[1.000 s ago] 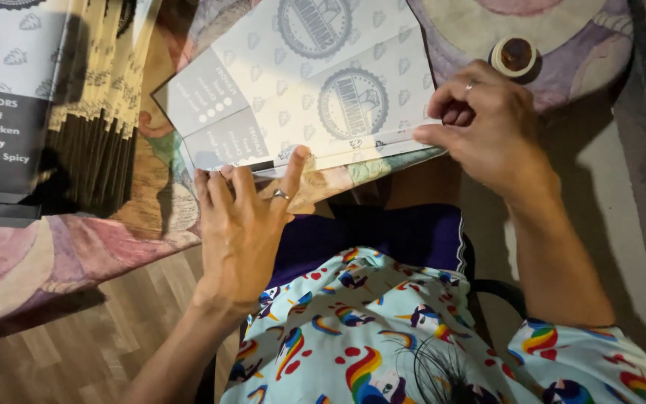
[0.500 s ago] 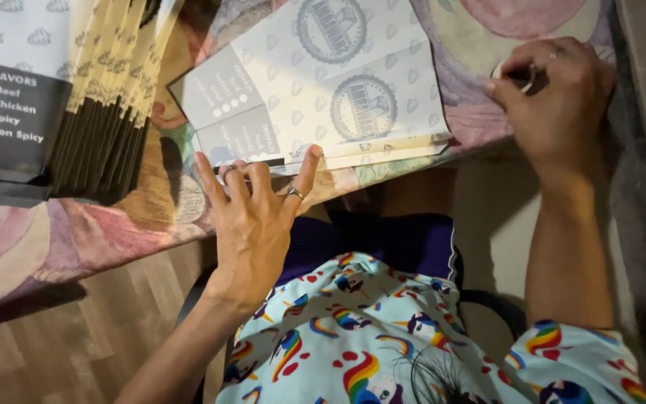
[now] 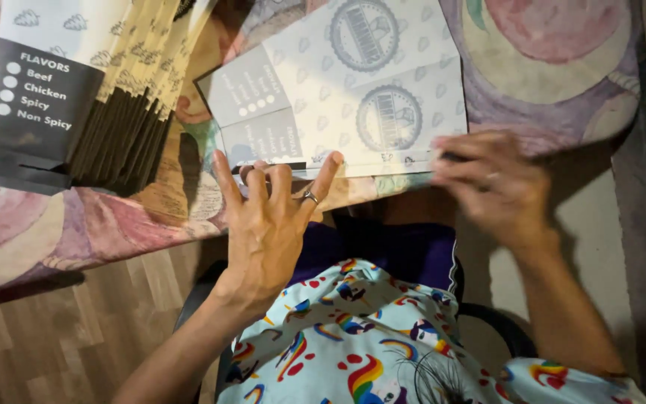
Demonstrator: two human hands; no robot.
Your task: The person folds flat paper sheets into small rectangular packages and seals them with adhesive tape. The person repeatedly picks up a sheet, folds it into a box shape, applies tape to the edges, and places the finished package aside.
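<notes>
A stack of flat white paper bags with round printed emblems and grey panels lies on the table in front of me. My left hand is spread wide, a ring on one finger, its fingertips pressing the stack's near edge. My right hand is blurred by motion at the stack's near right corner. Its fingers are curled around a small dark thing that touches the bag edge.
A fanned pile of black-and-white paper bags lies at the left on the patterned tablecloth. Below the table edge are a wooden floor, my lap in dark purple cloth and a colourful printed garment.
My right hand went from the bag edge to a small round object at the table's far right, then came back to the stack's near corner. The left hand stayed, spreading its fingers.
</notes>
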